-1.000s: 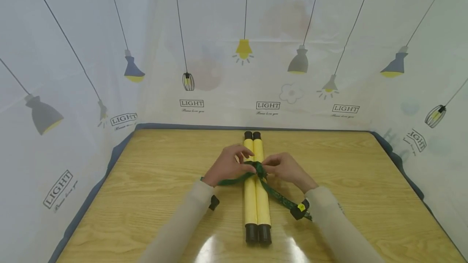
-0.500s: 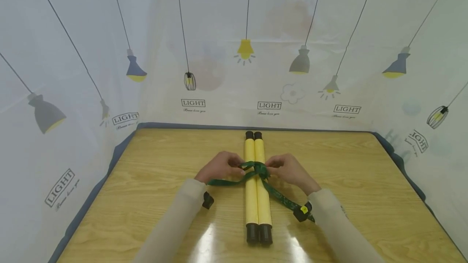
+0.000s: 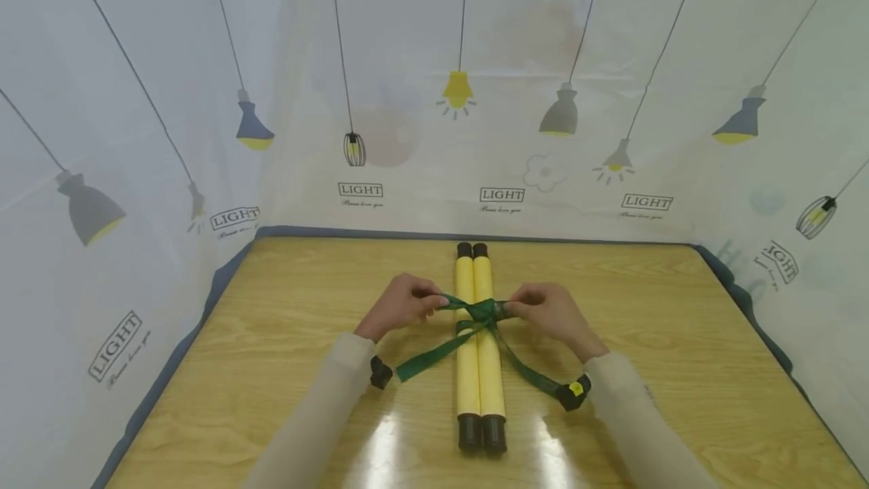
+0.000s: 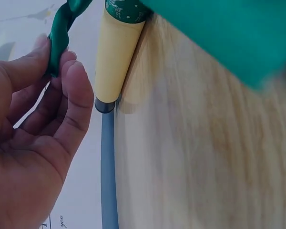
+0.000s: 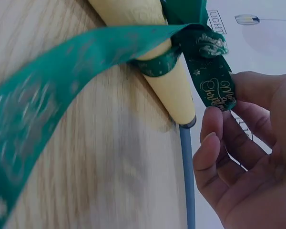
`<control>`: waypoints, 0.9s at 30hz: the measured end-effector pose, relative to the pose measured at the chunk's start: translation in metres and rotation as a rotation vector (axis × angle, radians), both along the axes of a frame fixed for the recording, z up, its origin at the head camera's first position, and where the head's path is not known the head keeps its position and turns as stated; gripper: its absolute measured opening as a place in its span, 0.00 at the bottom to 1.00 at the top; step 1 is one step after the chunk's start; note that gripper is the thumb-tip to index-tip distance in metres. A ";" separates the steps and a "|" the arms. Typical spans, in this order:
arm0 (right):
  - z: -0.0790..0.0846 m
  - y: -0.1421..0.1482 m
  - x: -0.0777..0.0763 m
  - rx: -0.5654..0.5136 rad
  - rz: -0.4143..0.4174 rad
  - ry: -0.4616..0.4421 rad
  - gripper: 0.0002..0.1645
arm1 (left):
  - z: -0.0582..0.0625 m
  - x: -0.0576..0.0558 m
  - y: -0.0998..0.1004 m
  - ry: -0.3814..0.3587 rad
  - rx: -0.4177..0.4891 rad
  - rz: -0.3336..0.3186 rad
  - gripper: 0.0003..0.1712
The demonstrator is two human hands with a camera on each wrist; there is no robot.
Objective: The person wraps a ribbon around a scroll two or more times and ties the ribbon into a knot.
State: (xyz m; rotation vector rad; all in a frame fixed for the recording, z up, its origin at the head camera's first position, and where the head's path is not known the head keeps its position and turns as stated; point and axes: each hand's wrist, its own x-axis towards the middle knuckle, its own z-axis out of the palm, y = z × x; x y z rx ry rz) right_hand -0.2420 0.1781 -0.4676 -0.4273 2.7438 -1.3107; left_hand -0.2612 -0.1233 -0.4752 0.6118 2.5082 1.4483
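Note:
Two yellow tubes (image 3: pixel 467 376) with black end caps lie side by side, pointing away from me. A green ribbon (image 3: pixel 428 359) wraps around their middle and gathers in a knot on top, its two tails hanging out left and right. My left hand (image 3: pixel 400 306) pinches a ribbon loop left of the knot; in the left wrist view that part looks twisted between thumb and fingers. On the other side my right hand (image 3: pixel 553 315) pinches a second loop, where the right wrist view shows printed lettering. Both loops are held raised off the tubes.
The wooden table (image 3: pixel 305 285) has a blue-grey edge strip. White cloth walls (image 3: pixel 421 36) printed with lamps and "LIGHT" enclose its back and sides. Dark wrist cameras (image 3: pixel 381 373) sit beneath both sleeves.
My hands have moved apart, drawing the two loops out sideways from the knot. The left ribbon tail has come out from under my left wrist and now hangs lower.

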 end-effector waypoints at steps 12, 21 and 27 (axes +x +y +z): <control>-0.011 0.028 0.003 -0.069 -0.098 -0.057 0.11 | -0.005 -0.002 -0.004 0.009 -0.034 -0.011 0.11; -0.019 0.046 0.007 -0.021 -0.202 -0.100 0.13 | -0.008 -0.002 -0.010 -0.015 -0.041 -0.038 0.10; -0.028 0.056 0.011 -0.058 -0.238 -0.119 0.14 | -0.012 -0.001 -0.013 -0.030 -0.041 -0.043 0.10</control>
